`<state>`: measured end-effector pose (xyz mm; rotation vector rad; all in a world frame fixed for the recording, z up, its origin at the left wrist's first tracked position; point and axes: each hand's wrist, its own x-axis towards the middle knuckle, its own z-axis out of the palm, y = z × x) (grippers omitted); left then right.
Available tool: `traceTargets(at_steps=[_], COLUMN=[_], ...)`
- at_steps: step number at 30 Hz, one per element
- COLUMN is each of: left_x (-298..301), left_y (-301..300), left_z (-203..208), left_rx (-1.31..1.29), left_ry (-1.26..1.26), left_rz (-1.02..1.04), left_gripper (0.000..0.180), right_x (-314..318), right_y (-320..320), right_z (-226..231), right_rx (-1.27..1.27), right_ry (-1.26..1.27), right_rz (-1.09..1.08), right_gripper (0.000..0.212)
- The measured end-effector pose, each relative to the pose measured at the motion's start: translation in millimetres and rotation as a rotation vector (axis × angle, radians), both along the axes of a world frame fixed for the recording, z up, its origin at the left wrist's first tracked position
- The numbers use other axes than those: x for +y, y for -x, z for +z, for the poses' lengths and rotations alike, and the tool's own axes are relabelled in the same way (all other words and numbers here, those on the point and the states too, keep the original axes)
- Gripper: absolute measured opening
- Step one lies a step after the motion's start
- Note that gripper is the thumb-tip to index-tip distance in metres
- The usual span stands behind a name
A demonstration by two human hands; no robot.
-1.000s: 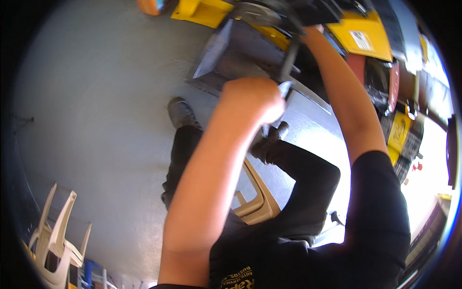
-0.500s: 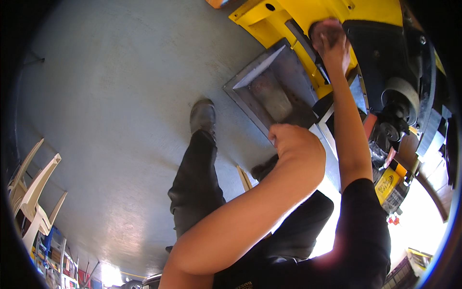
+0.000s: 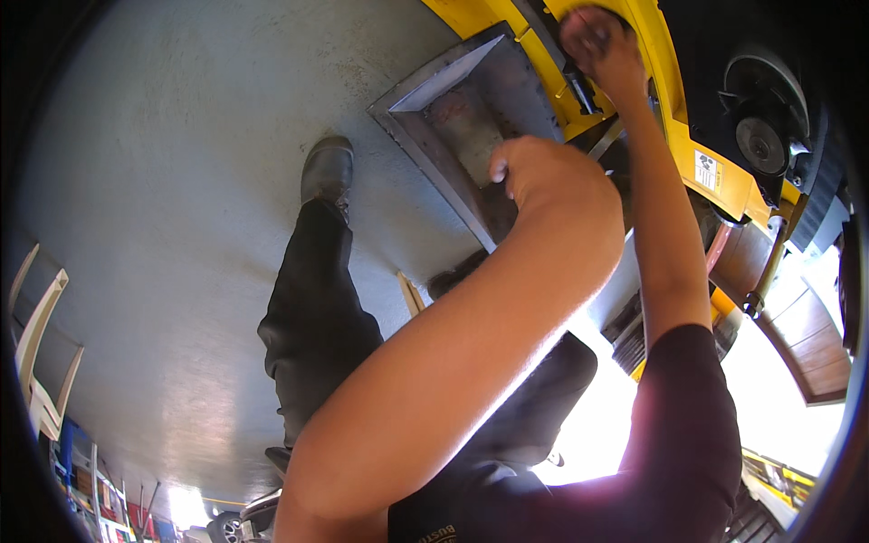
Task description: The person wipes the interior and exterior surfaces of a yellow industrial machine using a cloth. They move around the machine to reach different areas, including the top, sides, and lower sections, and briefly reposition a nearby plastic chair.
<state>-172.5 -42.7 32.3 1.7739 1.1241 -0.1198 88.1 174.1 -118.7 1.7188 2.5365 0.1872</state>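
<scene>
Here, the left hand (image 3: 534,167) bends at the wrist above the right side of a grey metal tray (image 3: 425,149), upper centre of the frame. Its fingers curl in and point left; whether they grip anything I cannot tell. The tray's long axis slants from upper left to lower right, its lower end hidden behind the left forearm. The right hand (image 3: 606,54) reaches to the top of the frame, up against a yellow machine frame (image 3: 677,127). Its fingers are bent but blurred, so I cannot tell whether they pinch something. That yellow frame runs long-ways from the top edge down and right, its lower end pointing to the lower right. A round dark wheel-like part (image 3: 760,145) sits at upper right, a boot (image 3: 328,167) left of the tray, and beige chair legs (image 3: 41,317) at the left edge.
</scene>
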Motion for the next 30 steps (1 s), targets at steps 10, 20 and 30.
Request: traceTargets(at_steps=[10, 20, 30], left_x=[18.3, 46.8, 64.2], left_y=[-15.0, 6.4, 48.1], left_z=[-5.1, -18.6, -43.4], left_rx=[-0.276, -0.644, -0.385], left_ry=[-0.186, 0.1, -0.293], left_rz=[0.822, 1.504, 1.764], left_gripper=[0.022, 0.039, 0.028], right_x=[-6.3, 44.6, -33.5], right_y=[-96.7, 165.4, 105.2], right_z=[-5.1, -28.8, -11.5], right_rx=[-0.021, 0.185, -0.016], right_ry=[-0.132, -0.308, -0.03], right_rz=[-0.122, 0.34, 0.094], right_gripper=[0.035, 0.049, 0.058])
